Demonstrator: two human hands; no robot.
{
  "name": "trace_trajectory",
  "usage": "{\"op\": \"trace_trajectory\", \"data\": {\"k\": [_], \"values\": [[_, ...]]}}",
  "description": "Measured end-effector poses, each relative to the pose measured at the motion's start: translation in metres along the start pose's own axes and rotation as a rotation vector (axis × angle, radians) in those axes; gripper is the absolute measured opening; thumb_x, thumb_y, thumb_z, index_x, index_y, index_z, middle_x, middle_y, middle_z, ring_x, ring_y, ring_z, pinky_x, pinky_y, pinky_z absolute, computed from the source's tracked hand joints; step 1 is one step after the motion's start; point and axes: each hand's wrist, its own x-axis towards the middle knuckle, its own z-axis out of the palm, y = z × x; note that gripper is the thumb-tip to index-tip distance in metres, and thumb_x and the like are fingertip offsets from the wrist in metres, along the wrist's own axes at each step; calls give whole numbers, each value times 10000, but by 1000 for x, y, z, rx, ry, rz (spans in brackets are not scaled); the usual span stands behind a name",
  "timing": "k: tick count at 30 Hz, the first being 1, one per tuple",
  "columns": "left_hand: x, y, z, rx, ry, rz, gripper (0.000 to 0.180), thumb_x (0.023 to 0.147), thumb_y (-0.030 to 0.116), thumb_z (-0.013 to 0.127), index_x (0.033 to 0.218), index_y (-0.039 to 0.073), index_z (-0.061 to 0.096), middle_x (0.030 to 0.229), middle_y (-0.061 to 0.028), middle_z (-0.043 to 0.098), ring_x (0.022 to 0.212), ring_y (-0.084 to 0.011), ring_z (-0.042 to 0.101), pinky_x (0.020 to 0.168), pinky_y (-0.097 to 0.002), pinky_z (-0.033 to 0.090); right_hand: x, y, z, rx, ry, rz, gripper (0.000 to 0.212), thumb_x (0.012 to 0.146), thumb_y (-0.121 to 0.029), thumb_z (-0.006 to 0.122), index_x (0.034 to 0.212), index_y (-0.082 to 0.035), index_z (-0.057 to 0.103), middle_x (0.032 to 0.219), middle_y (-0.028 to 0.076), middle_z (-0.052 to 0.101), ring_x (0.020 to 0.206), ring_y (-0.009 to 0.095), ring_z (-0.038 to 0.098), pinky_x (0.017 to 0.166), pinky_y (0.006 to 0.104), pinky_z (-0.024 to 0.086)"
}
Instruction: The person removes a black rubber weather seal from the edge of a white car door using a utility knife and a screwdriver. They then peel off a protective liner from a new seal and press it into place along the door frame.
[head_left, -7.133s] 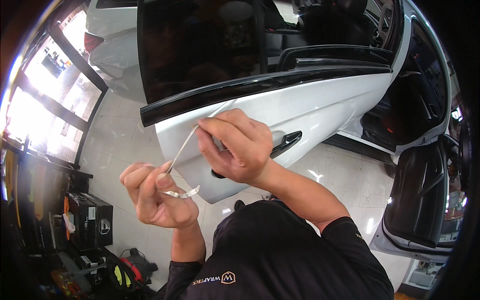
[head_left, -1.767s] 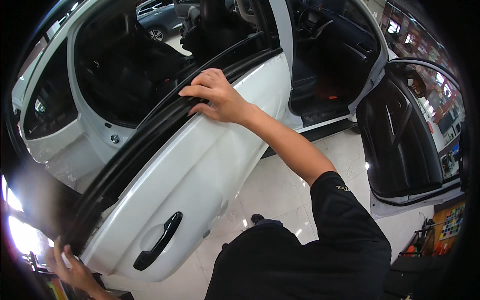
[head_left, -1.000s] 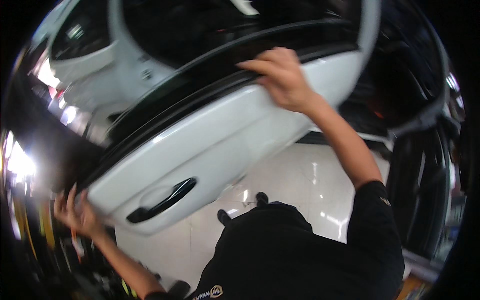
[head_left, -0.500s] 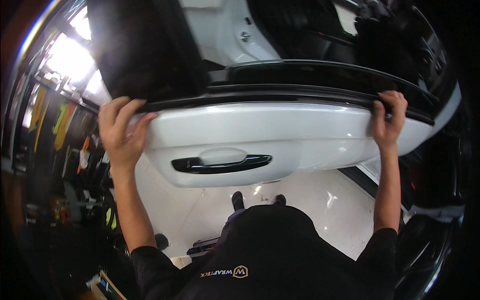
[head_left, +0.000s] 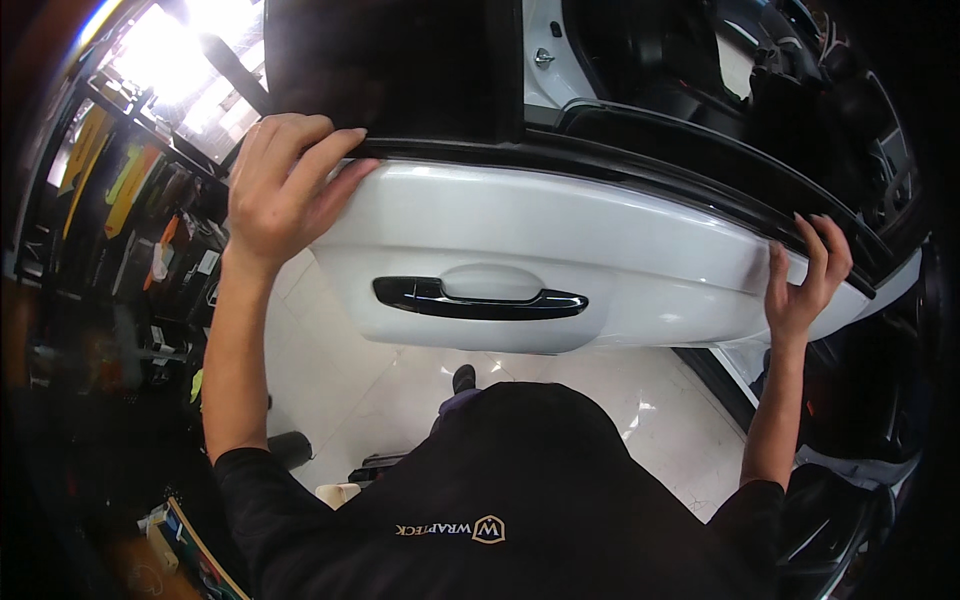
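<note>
A white car door (head_left: 470, 215) stretches across the middle, its outer side toward me, with a glossy black handle (head_left: 480, 298) on it. Black trim (head_left: 600, 172) runs along the base of its window. At the door's left end, my left hand (head_left: 285, 185) is curled over the edge, fingers on the black trim side and thumb against the white panel. Further right, my right hand (head_left: 808, 275) has its fingers spread over the trim, the thumb resting near the panel's upper edge. No separate object shows in either hand.
Beyond the door lie the car's dark interior and a white door frame (head_left: 543, 85). Shelves with tools and yellow items (head_left: 125, 190) stand on the left. Dark seats (head_left: 865, 370) show at right. Below is a pale tiled floor (head_left: 340, 385) with a dark cylinder (head_left: 290, 449).
The door has shifted and tilted in view, its right end lower. My left hand appears further right and higher; my right hand appears lower, its fingers more spread.
</note>
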Motion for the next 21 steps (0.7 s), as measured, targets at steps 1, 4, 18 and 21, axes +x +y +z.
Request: {"op": "trace_trajectory", "data": {"k": [1,4,18,21], "values": [[1,-3,-1,-11,-6,13,374,704,144,926,1025,64,751,935,-74,675,838,-257,657,716,-362,534,7,-11,-4,43,-11,-1,462,854,-202,836,1271,-44,715,1277,158,651,1236,320,575,1054,447,424],[8,-5,-6,-49,-60,-14,364,704,131,919,1015,57,743,937,-79,677,843,-261,658,726,-363,540,36,-62,6,134,-111,-80,493,808,-159,838,1282,-76,729,1294,139,664,1246,325,582,1067,444,419],[6,-15,-2,-162,-30,26,340,684,119,913,973,34,755,902,-81,668,796,-244,653,675,-356,532,81,-101,53,346,-134,-179,485,791,-185,829,1268,-139,759,879,79,561,767,245,491,669,363,375],[6,-14,-1,-195,-42,-39,342,682,126,912,986,51,775,889,-66,665,798,-242,641,689,-364,503,79,-101,55,348,-105,-182,491,751,-168,834,1237,-122,774,867,91,561,767,250,498,671,368,377]]}}
